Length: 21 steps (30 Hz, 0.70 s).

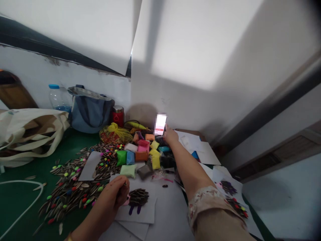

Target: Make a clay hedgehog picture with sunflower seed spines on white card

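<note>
My right hand reaches forward to the wall side of the table. Its fingers are closed at the right edge of a phone with a lit screen, part of which is blurred out. Nearer to me, my left hand is curled, and whatever lies inside its fingers is hidden. It rests over the left edge of a white paper. On that paper is a hedgehog figure with a pink face, purple legs and a back of sunflower seeds.
Striped sunflower seeds mixed with small coloured balls spread across the green table. Several packs of coloured clay lie in the middle. Behind stand a blue bag, a bottle and a red flask. More seed pictures lie right.
</note>
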Each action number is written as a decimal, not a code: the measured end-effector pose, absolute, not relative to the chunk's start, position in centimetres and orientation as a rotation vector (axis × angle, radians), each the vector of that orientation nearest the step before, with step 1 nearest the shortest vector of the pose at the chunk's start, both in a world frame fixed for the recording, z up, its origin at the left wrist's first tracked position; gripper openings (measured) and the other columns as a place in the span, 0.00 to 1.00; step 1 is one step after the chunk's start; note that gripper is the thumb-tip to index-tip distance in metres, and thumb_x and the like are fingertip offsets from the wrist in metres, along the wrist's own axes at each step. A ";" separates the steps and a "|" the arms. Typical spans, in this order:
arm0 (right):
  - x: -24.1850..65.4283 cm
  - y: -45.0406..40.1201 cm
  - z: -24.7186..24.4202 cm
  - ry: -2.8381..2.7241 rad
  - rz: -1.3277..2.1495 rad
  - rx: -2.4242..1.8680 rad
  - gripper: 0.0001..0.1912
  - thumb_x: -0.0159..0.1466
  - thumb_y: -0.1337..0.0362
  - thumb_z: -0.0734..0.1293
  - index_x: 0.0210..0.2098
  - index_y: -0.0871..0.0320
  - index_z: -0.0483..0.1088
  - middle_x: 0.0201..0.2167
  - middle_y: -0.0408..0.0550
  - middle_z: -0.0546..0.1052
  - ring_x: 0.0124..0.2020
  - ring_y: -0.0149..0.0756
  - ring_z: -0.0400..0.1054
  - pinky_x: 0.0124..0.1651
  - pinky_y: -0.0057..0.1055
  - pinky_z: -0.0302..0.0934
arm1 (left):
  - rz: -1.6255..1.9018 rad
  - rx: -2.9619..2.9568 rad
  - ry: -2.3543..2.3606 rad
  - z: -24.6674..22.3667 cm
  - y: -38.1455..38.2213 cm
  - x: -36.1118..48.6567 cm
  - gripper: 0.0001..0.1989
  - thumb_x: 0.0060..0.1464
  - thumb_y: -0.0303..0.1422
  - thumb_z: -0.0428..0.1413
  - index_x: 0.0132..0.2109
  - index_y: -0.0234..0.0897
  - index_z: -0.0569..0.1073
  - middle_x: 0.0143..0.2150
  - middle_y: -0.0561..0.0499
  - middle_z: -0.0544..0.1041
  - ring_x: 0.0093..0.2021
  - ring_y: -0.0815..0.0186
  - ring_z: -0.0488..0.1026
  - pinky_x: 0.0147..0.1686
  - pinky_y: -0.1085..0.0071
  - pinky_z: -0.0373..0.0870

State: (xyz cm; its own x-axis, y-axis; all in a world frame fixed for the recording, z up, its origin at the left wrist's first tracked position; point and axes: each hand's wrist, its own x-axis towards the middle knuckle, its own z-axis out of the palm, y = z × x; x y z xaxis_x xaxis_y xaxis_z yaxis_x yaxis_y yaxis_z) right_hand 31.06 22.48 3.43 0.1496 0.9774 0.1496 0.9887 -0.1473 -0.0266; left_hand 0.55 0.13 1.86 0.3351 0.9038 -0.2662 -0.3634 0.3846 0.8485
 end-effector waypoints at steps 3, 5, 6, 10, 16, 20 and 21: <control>31.0 22.5 3.4 -1.973 -0.148 -2.287 0.33 0.72 0.60 0.53 0.71 0.55 0.35 0.53 0.57 0.74 0.50 0.43 0.71 0.46 0.32 0.62 | 0.943 0.767 0.846 1.8 0.1 0.6 0.18 0.58 0.42 0.53 0.24 0.37 0.62 0.18 0.60 0.53 0.19 0.75 0.43 0.19 0.75 0.44; 31.1 22.5 3.3 -1.970 -0.153 -2.290 0.33 0.72 0.60 0.53 0.71 0.55 0.33 0.53 0.57 0.74 0.50 0.43 0.71 0.46 0.33 0.62 | 0.943 0.753 0.854 1.8 0.1 0.6 0.18 0.58 0.42 0.53 0.24 0.37 0.62 0.18 0.60 0.53 0.19 0.75 0.43 0.18 0.75 0.44; 31.1 22.5 3.3 -1.968 -0.155 -2.292 0.33 0.72 0.60 0.53 0.71 0.55 0.33 0.52 0.57 0.75 0.50 0.44 0.71 0.46 0.33 0.62 | 0.941 0.745 0.856 1.9 0.1 0.6 0.18 0.57 0.42 0.53 0.24 0.37 0.62 0.18 0.60 0.53 0.19 0.75 0.42 0.18 0.75 0.44; 31.2 22.7 3.2 -1.965 -0.149 -2.298 0.35 0.72 0.59 0.54 0.72 0.55 0.30 0.51 0.57 0.75 0.49 0.44 0.71 0.46 0.34 0.62 | 0.935 0.746 0.830 1.8 0.1 0.6 0.19 0.58 0.42 0.53 0.24 0.37 0.61 0.18 0.60 0.52 0.19 0.74 0.42 0.19 0.75 0.44; 31.2 23.4 3.4 -1.973 -0.130 -2.308 0.37 0.71 0.61 0.54 0.71 0.52 0.26 0.49 0.55 0.76 0.47 0.43 0.72 0.44 0.33 0.62 | 0.921 0.763 0.851 1.8 0.1 0.5 0.20 0.58 0.43 0.52 0.24 0.37 0.61 0.18 0.60 0.52 0.19 0.74 0.42 0.19 0.74 0.44; 31.1 23.6 3.6 -1.980 -0.124 -2.308 0.39 0.71 0.61 0.55 0.71 0.51 0.24 0.49 0.55 0.76 0.47 0.43 0.72 0.43 0.33 0.61 | 0.921 0.763 0.866 2.0 0.1 0.6 0.19 0.58 0.43 0.53 0.24 0.38 0.60 0.18 0.60 0.52 0.20 0.74 0.42 0.20 0.74 0.45; 31.0 23.6 3.7 -1.983 -0.125 -2.305 0.40 0.70 0.62 0.55 0.71 0.50 0.23 0.49 0.55 0.76 0.47 0.43 0.72 0.43 0.33 0.61 | 0.919 0.761 0.866 2.1 0.1 0.6 0.19 0.57 0.43 0.53 0.24 0.38 0.60 0.18 0.60 0.52 0.20 0.74 0.42 0.20 0.74 0.45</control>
